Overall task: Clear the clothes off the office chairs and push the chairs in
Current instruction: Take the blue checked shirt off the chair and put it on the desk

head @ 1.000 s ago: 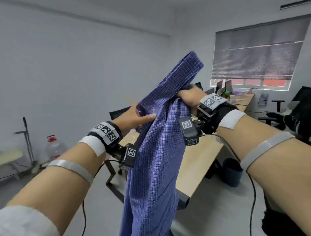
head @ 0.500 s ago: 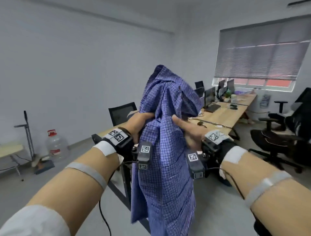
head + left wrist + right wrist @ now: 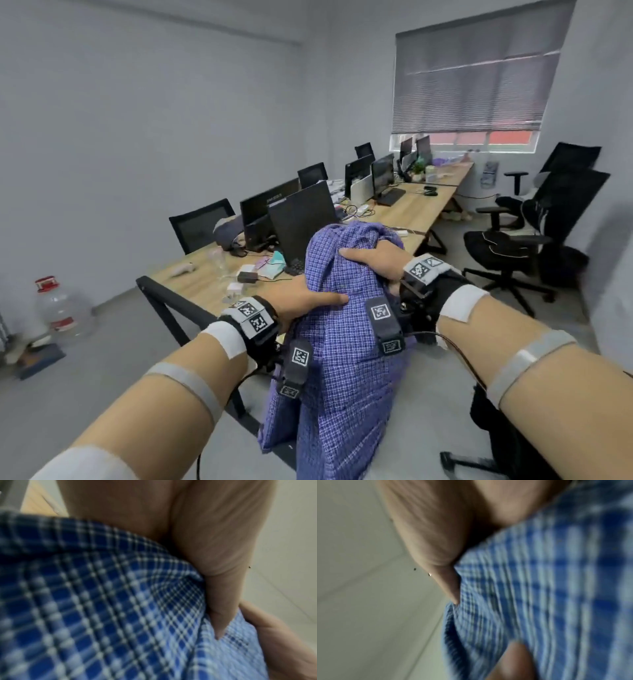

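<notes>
A blue checked shirt (image 3: 342,342) hangs bunched between my two hands in front of the desk end. My left hand (image 3: 308,301) grips its left side, thumb pressed across the cloth. My right hand (image 3: 373,260) holds the top of the bundle, fingers wrapped over it. Both wrist views are filled by the checked shirt (image 3: 120,608) (image 3: 539,588) pressed against the palms. A black office chair (image 3: 524,226) stands pulled out at the right with dark clothing draped on it. Another black chair (image 3: 200,224) sits at the desk's far side.
The long wooden desk (image 3: 404,209) carries monitors, a laptop (image 3: 301,219), cables and small items. A water jug (image 3: 61,311) stands on the floor at the left. More chairs (image 3: 568,157) stand by the window wall. A dark chair part shows at the lower right.
Both hands have come down with the shirt, from head height to desk level, and bunched it together. My view has tilted down, so more of the desk shows.
</notes>
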